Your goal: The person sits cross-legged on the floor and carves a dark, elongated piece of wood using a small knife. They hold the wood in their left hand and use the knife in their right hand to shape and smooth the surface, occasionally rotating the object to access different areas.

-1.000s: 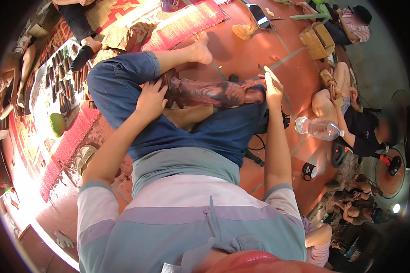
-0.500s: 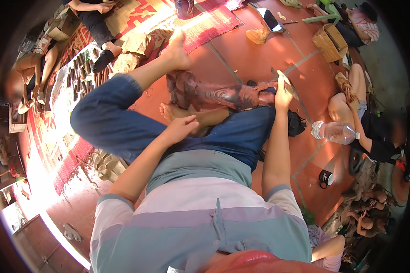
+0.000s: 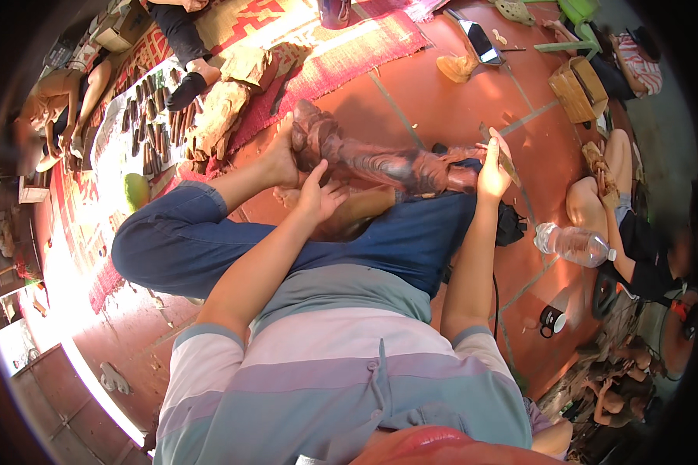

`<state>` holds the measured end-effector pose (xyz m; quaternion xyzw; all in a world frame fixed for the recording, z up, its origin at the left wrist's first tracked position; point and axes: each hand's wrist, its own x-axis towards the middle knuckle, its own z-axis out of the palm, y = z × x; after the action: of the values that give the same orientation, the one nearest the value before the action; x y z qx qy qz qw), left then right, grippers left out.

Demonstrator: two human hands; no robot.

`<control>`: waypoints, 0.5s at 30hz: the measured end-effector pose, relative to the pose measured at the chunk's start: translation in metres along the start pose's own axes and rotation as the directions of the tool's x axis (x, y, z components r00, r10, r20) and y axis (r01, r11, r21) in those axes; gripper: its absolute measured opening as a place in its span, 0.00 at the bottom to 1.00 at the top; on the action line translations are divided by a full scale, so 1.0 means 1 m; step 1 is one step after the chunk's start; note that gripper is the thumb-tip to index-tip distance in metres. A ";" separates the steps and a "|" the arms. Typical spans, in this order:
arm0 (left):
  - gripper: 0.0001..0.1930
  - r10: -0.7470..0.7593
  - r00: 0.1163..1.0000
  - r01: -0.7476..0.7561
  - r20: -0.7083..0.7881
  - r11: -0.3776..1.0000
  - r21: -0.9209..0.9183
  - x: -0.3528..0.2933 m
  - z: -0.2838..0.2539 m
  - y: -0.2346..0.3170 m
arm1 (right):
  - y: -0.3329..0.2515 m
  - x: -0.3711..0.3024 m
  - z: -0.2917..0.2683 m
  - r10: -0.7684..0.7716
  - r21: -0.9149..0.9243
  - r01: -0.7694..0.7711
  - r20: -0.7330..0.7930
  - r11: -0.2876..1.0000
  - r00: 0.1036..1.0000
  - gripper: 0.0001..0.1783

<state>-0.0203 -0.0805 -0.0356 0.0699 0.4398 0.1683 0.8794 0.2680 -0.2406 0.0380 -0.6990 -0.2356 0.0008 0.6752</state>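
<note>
We see the wooden carving (image 3: 381,164) slant from far left to near right—left hand (image 3: 321,198), spread and empty, on its near side; right hand (image 3: 494,177), gripping a thin tool (image 3: 508,164), beside its right end.

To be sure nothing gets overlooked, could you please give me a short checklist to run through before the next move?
1. Tool in grip: ok; the right hand holds a thin flat tool.
2. Other hand free: ok; the left hand is open and holds nothing.
3. Left hand steadying the carved wooden piece: cannot tell; it is close, but contact is unclear.
4. Feet well away from the carving: not ok; a bare foot is right by its left end.
5. Tool's edge sound: cannot tell; too small to judge.
6. Clear plastic bottle apart from the right hand: ok; it is off to the right.
</note>
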 end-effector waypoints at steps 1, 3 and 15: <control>0.42 -0.001 1.000 0.000 -0.021 1.000 -0.026 0.005 0.008 0.002 | -0.004 -0.001 0.002 0.015 0.015 -0.015 0.003 1.000 1.000 0.18; 0.42 0.035 0.999 -0.036 -0.041 0.999 -0.035 0.011 0.021 0.000 | -0.012 -0.005 0.004 0.044 0.045 -0.044 0.006 0.998 0.999 0.17; 0.45 0.137 0.985 -0.138 -0.105 0.990 -0.006 0.034 0.053 0.012 | -0.162 0.005 0.080 -0.391 -0.418 0.411 0.139 0.810 0.910 0.08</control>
<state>0.0381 -0.0556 -0.0261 0.0855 0.4781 0.2348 0.8420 0.1942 -0.1673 0.1858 -0.7669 -0.3871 -0.1784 0.4798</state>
